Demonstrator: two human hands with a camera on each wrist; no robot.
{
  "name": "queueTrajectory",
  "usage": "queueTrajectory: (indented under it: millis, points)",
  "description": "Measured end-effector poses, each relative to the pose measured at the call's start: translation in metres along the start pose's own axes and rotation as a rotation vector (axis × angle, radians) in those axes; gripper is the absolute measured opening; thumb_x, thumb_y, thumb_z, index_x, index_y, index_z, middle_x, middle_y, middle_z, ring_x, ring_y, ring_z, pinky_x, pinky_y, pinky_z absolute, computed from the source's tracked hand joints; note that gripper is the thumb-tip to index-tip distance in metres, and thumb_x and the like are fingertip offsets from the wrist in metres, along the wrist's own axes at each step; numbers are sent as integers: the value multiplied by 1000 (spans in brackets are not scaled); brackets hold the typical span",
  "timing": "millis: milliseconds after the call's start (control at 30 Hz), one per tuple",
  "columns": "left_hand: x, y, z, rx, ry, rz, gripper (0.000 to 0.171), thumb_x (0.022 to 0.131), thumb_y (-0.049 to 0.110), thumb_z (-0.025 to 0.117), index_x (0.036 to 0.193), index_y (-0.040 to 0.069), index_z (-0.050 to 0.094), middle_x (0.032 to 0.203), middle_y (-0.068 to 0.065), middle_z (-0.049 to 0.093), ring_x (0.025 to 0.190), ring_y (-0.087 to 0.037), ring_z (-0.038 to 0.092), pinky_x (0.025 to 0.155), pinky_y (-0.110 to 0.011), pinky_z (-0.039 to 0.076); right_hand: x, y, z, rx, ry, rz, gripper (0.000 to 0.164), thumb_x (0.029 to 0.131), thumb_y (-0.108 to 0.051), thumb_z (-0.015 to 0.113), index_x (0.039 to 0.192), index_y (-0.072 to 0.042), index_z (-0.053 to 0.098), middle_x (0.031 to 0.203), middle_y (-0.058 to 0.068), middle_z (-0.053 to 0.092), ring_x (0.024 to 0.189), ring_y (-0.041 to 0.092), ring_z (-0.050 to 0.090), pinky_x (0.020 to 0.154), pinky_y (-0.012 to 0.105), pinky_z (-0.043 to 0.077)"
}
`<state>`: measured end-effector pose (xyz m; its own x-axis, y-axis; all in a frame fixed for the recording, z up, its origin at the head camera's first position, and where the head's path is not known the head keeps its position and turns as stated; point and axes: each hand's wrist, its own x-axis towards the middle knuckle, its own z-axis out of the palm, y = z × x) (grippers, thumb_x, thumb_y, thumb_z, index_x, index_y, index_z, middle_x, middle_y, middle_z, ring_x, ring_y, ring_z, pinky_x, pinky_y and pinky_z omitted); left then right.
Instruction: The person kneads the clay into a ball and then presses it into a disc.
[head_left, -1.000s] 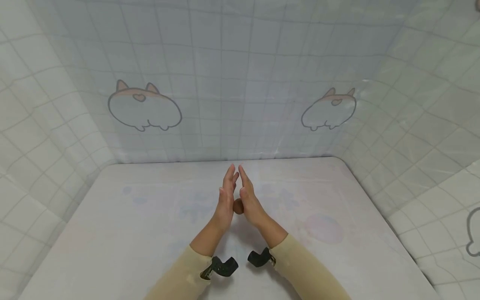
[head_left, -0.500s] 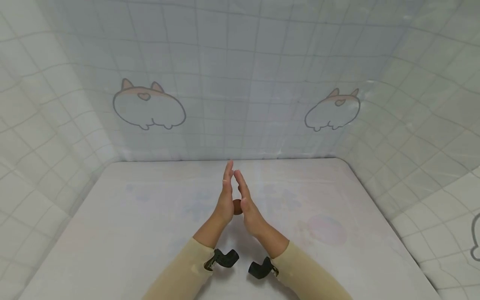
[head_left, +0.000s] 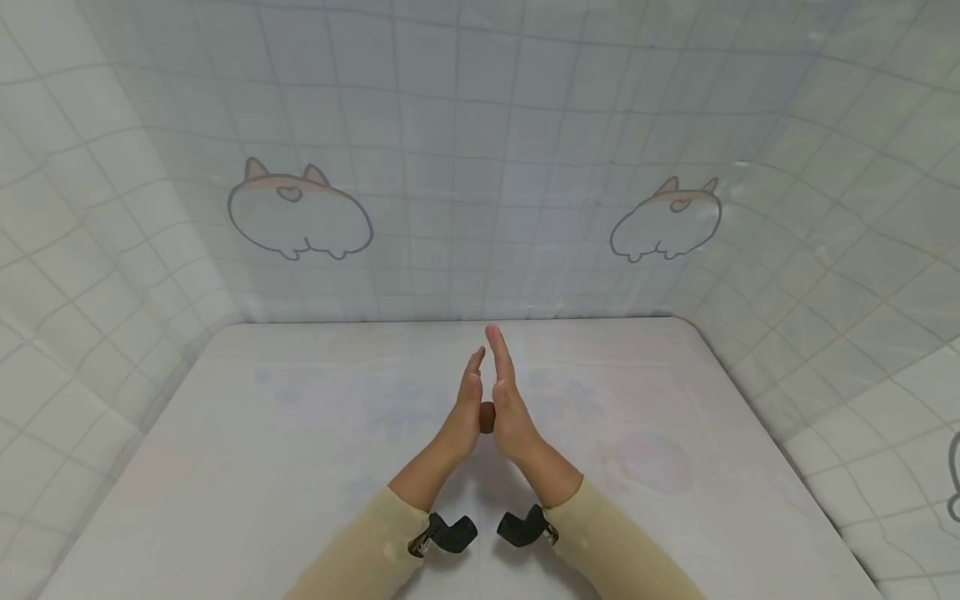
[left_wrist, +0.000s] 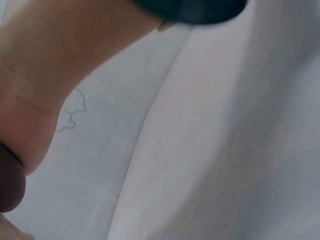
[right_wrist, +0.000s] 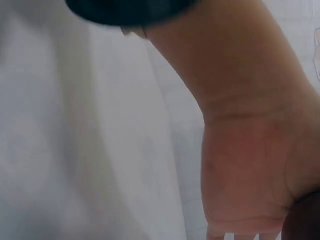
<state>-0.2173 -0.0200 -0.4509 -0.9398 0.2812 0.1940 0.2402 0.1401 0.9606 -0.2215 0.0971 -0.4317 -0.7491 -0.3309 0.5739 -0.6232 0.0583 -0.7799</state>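
Observation:
Between the two upright palms sits a small brown ball of clay-like stuff (head_left: 487,417), pressed from both sides. My left hand (head_left: 462,421) has its fingers straight, pointing away, with the palm against the ball. Opposite it, my right hand (head_left: 513,421) is flat too, and its fingertips reach a little farther forward than the left ones. The left wrist view catches part of the dark ball (left_wrist: 11,182) at the left edge, against the heel of the palm. In the right wrist view the ball (right_wrist: 302,220) shows at the lower right corner.
Under the hands is a pale, faintly patterned table top (head_left: 300,467). A grid-printed sheet (head_left: 480,208) with cartoon animals hangs behind it and along both sides. Black curved wrist mounts (head_left: 452,533) stick out from the cream sleeves (head_left: 375,542).
My palms have slid against each other: the left hand has drawn back and the right has pushed forward. The ball has shifted slightly right and now looks narrower.

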Motion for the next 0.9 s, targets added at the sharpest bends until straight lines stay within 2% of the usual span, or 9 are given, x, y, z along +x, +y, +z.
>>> queueTrajectory:
  millis: [167,333,533,667,700,733,800,833,900]
  points:
    - [-7,4,2,-23,-41,-9,80,97,71,-1,162,26,1,168,-8,-1,151,-38,9,111,-72,13,6,0,-5,-42,54,33,93,96,-77,13,162,-13,1,168,7,5,153,26,3,114,67,6]
    - [-13,8,2,-142,-102,12,80,96,73,0,162,27,1,168,-10,-1,150,-38,17,111,-72,13,12,5,-7,-58,86,79,93,94,-81,17,163,-20,3,168,0,4,153,21,3,113,69,9]
    - [-13,11,-1,-353,-143,137,92,95,76,7,161,13,-5,166,-13,-10,151,-41,8,113,-70,4,15,12,-9,-94,59,151,93,92,-82,14,163,-23,2,167,-1,2,152,22,3,110,73,13]
    - [-12,14,-6,-401,-119,239,90,98,72,8,160,9,-7,166,-11,-11,151,-40,2,115,-65,-2,12,17,-8,-108,-7,206,95,89,-84,12,163,-25,1,167,-2,0,152,23,4,110,71,16]
    - [-11,16,-7,-402,-107,262,88,99,71,7,160,8,-7,167,-10,-10,151,-39,2,115,-64,-3,11,19,-7,-105,-28,218,94,89,-85,12,162,-28,0,167,-2,-1,148,23,17,110,68,21]
    - [-11,17,-8,-397,-94,282,87,100,69,7,160,8,-6,167,-10,-10,151,-38,1,116,-63,-4,9,20,-6,-104,-46,224,92,89,-85,12,162,-30,0,167,-1,-2,144,22,24,110,62,25]
    - [-9,20,-9,-382,-70,308,85,101,68,6,160,8,-5,167,-9,-9,152,-37,1,116,-62,-4,6,20,-4,-90,-85,221,89,90,-82,11,162,-31,-3,166,3,-1,114,19,50,96,47,42]
    - [-8,21,-10,-374,-61,311,84,101,68,6,161,10,-5,167,-9,-9,152,-36,-1,115,-63,-4,5,20,-3,-84,-95,211,87,92,-81,12,162,-31,-4,165,5,1,95,16,54,86,38,45]
    - [-6,23,-11,-350,-39,299,86,99,71,7,161,13,-6,167,-7,-8,152,-35,-2,114,-65,-5,2,20,-1,-60,-109,186,84,94,-77,12,161,-30,-6,161,11,8,62,12,45,63,26,42]
